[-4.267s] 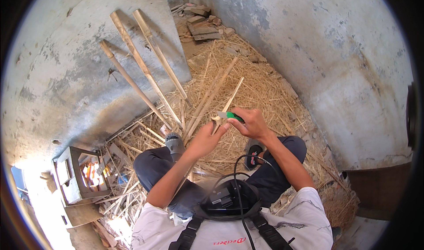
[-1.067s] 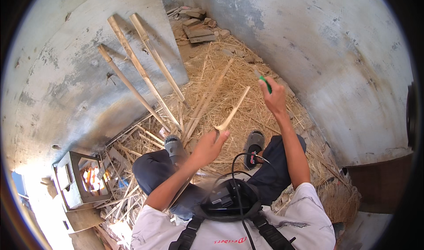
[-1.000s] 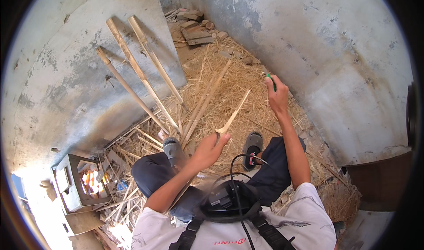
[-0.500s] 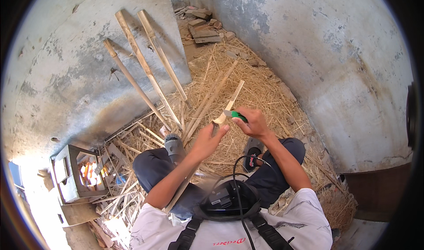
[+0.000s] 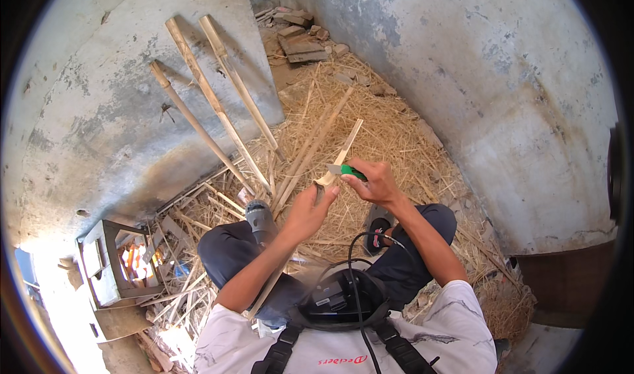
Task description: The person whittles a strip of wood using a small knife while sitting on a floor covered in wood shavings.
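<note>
Bamboo strip point(image 5: 343, 151), pale and flat, tapers away over the straw point(image 5: 396, 136). Left hand point(image 5: 309, 209) fingers curl around its near end. Right hand point(image 5: 376, 182) fingers pinch a green-handled knife point(image 5: 347, 171) against it.

No packages, signs or screens show anywhere on the straw-covered floor or against the walls. The one label-like mark is a small line of red print point(image 5: 341, 360) on the chest of the person's white shirt point(image 5: 456, 334), at the lower edge of the view between the two dark harness straps.
</note>
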Demonstrator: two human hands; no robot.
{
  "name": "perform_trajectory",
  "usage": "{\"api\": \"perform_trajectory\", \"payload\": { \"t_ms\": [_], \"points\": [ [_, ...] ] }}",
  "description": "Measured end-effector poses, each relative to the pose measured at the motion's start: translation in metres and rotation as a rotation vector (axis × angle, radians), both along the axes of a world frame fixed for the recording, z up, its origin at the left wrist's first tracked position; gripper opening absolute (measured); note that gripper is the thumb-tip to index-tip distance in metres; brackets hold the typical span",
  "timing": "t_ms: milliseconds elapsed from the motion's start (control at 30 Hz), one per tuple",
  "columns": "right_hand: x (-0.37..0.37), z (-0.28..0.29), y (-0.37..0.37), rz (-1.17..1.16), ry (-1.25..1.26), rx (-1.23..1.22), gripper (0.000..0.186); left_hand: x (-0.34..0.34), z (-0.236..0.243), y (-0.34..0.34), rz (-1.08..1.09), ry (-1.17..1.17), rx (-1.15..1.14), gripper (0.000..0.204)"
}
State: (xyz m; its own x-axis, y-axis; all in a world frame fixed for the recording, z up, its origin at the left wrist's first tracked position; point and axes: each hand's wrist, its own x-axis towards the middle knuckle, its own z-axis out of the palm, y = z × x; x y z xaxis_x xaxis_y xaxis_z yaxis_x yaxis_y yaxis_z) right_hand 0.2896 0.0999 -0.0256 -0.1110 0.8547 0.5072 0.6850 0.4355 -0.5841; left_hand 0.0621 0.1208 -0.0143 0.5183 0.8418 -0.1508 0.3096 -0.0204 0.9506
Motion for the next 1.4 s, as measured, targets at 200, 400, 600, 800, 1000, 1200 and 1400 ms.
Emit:
{"api": "perform_trajectory", "payload": {
  "t_ms": [200, 400, 600, 800, 1000, 1200, 1400],
  "points": [
    [0.001, 0.003, 0.001, -0.01, -0.014, 0.016, 0.033, -0.003, -0.006, 0.002, -0.019, 0.058, -0.046, 0.055],
    [0.004, 0.006, 0.001, -0.022, -0.064, 0.052, 0.033, -0.003, 0.006, 0.002, -0.038, 0.073, -0.102, 0.051],
    [0.007, 0.0, 0.004, -0.04, -0.053, 0.088, 0.033, -0.004, 0.004, 0.002, -0.05, -0.03, -0.151, 0.05],
    [0.095, 0.034, 0.014, -0.675, 0.138, 0.025, 0.036, -0.015, 0.013, -0.007, -0.2, 0.048, -0.136, 0.053],
    [0.062, 0.014, 0.001, -0.39, 0.122, 0.043, 0.033, -0.011, 0.013, 0.009, -0.217, -0.097, -0.442, 0.056],
    [0.011, 0.01, 0.0, -0.064, 0.047, -0.003, 0.029, -0.007, 0.014, 0.012, -0.171, -0.158, -0.561, 0.051],
    [-0.002, 0.012, -0.002, 0.027, -0.051, -0.054, 0.027, -0.006, 0.005, 0.011, -0.15, -0.077, -0.35, 0.051]
  ]
}}
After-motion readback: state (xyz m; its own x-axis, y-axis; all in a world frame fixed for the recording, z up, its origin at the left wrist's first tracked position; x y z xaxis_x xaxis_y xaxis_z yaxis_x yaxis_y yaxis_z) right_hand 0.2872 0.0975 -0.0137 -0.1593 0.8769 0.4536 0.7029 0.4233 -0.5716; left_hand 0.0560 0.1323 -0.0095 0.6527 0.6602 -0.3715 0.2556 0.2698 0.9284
